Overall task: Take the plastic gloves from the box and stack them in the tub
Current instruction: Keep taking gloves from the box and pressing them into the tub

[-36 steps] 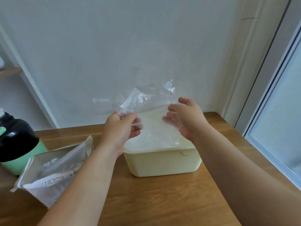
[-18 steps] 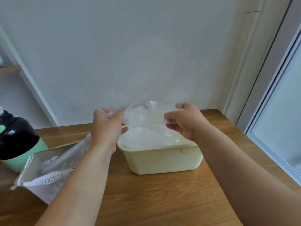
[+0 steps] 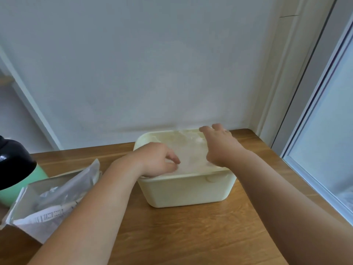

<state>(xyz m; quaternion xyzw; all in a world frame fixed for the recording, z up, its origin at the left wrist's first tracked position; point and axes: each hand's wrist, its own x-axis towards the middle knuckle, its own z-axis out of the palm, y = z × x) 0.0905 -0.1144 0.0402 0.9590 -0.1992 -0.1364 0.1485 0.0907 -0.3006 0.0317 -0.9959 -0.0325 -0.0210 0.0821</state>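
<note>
Right hand [image 3: 219, 146] flat on the plastic gloves [image 3: 191, 150] in the tub [image 3: 187, 192], left hand [image 3: 158, 159] curled, grip unclear. Film could cling and lift out

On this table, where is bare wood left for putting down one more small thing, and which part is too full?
Bare wood lies on the table in front of the tub, down to the near edge, and right of the tub toward the window. A strip shows behind the box. The left end is crowded with box and bottle.

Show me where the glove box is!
In the head view the box lies low on the left, between the green bottle and the cream tub.
</note>
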